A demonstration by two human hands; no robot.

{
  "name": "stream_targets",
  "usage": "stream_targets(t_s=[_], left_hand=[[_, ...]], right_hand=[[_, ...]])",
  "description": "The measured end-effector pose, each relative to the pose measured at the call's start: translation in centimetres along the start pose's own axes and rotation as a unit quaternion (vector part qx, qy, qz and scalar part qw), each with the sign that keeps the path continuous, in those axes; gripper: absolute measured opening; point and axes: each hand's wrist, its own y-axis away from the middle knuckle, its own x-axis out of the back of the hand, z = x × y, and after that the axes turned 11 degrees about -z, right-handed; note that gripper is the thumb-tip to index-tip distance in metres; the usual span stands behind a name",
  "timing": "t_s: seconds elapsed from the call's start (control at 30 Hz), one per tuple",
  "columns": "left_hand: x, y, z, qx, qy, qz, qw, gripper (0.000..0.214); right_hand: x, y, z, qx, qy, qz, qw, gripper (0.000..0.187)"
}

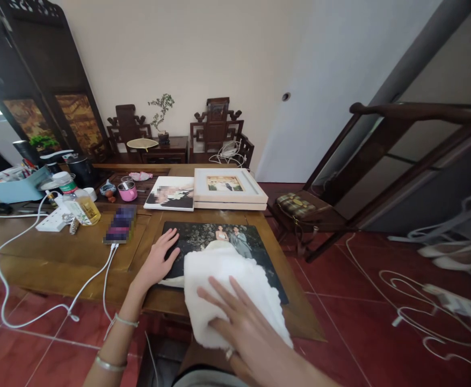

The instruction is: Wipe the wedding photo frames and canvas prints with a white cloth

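A large dark photo print (211, 239) of a couple lies flat on the wooden table (58, 252). My left hand (160, 258) rests open on its left edge, fingers spread flat. My right hand (239, 317) presses flat, fingers stretched out, on a white fluffy cloth (223, 279) that covers the print's lower middle. Behind the print lie another photo print (171, 193) and a stack of pale picture frames (229, 188).
A phone (120, 224) with a white cable lies left of the print. Farther left stand a bottle (82, 207), a pink cup (127, 191), a power strip (52, 220) and a blue tray (13, 185). Wooden chairs (217, 126) stand behind, a bench (308, 209) and loose cables to the right.
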Motion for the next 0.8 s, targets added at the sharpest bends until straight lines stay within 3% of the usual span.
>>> stream_targets(t_s=[0.07, 0.17, 0.27, 0.33, 0.47, 0.67, 0.8], left_hand=[[0.0, 0.0, 0.0, 0.005, 0.003, -0.007, 1.0, 0.041], [0.1, 0.1, -0.2, 0.002, 0.008, -0.013, 1.0, 0.041], [0.1, 0.1, -0.3, -0.003, 0.014, -0.015, 1.0, 0.041], [0.1, 0.1, -0.4, -0.001, 0.022, -0.012, 1.0, 0.042], [0.0, -0.1, -0.7, 0.01, 0.033, -0.004, 0.999, 0.043], [0.0, -0.1, -0.7, 0.004, 0.032, -0.003, 0.999, 0.042], [0.0, -0.1, -0.6, 0.001, 0.025, -0.006, 1.0, 0.043]], right_hand=[[0.6, -0.6, 1.1, 0.003, 0.001, 0.011, 1.0, 0.054], [2.4, -3.7, 5.1, -0.016, 0.023, 0.047, 0.999, 0.051], [4.2, -7.8, 9.0, -0.077, 0.05, 0.072, 0.993, 0.048], [4.9, -9.8, 10.1, -0.115, 0.061, 0.08, 0.988, 0.046], [4.0, -9.8, 7.6, -0.093, 0.058, 0.059, 0.992, 0.047], [0.7, -3.0, 0.7, 0.056, 0.018, 0.001, 0.998, 0.046], [1.3, -2.5, 2.0, 0.031, 0.007, 0.007, 0.999, 0.045]])
